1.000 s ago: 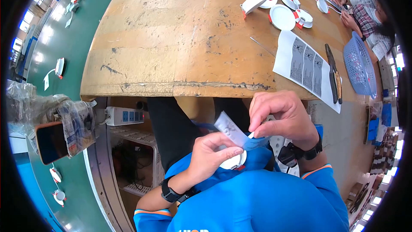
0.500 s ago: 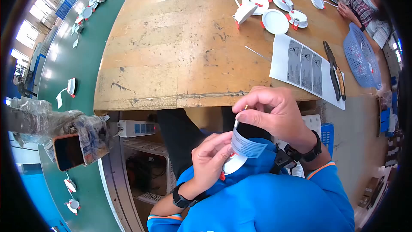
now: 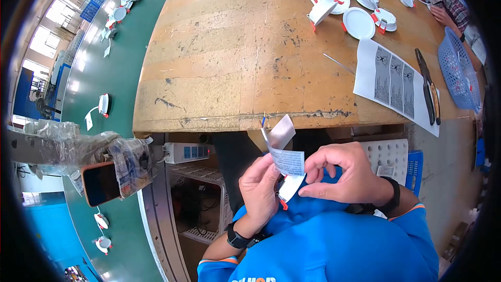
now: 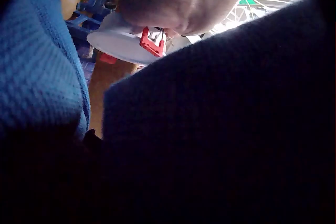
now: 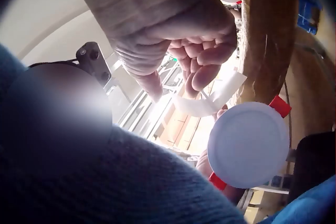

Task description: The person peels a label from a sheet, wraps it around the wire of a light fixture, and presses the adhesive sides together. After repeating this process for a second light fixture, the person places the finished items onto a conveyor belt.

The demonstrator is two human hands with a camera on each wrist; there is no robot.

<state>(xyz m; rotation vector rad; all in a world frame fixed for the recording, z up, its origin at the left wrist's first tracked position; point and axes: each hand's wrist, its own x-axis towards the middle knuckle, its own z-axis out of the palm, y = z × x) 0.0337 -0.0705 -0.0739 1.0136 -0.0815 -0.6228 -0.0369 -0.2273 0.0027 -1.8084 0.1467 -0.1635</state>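
Observation:
My left hand [image 3: 258, 190] grips a round white downlight [image 3: 290, 187] with red spring clips, near my lap. Its white cable [image 3: 266, 134] sticks up past the fingers, bare wire ends at the top. A curved paper label [image 3: 288, 161] with small print stands at the cable, between the hands. My right hand [image 3: 342, 172] is just right of the label, fingers bent loosely and thumb apart from them. In the right wrist view the downlight's flat face [image 5: 249, 145] shows, and the label [image 5: 228, 90] lies close by the fingertips. The left wrist view shows one red clip [image 4: 152, 43] below the hand.
On the wooden table [image 3: 209, 73] lie several downlights [image 3: 359, 23], a printed sheet [image 3: 391, 81], pliers [image 3: 429, 86] and a thin rod [image 3: 338, 62]. A blue basket [image 3: 459, 70] is at the right, near another person's hands. A green conveyor [image 3: 122, 68] runs along the left, with a phone [image 3: 100, 184] mounted beside it.
My right hand pinched at the cable and label earlier; now its fingers are off the cable, lower and to the right. The label stands curled up by the cable. The head view has shifted left.

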